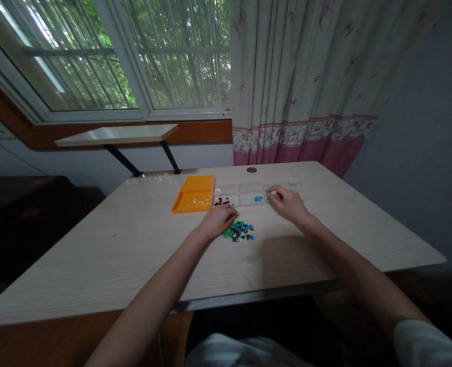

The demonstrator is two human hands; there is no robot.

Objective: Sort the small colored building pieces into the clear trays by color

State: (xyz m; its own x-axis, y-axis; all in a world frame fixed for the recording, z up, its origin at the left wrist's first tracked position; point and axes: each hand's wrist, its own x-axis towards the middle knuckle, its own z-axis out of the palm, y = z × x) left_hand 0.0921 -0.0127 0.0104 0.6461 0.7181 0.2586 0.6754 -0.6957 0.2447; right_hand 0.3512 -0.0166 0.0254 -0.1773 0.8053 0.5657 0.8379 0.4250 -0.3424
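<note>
A pile of small blue, green and brown pieces [238, 231] lies on the table. My left hand [220, 220] rests at the pile's upper left edge, fingers curled together; what they hold, if anything, is too small to name. Behind it, brown pieces [222, 201] lie in a compartment of a clear divided tray [251, 188]. Blue pieces [258, 199] are in another compartment. My right hand [287, 201] is over the tray's right part, fingertips pinched beside green pieces [268, 195]. Whether a piece is between them cannot be made out.
An orange box [197, 183] with white pieces [201, 202] in it stands left of the clear tray. A small raised shelf [119, 134] on black brackets is at the table's back left. The table [134, 255] has its near edge by my body.
</note>
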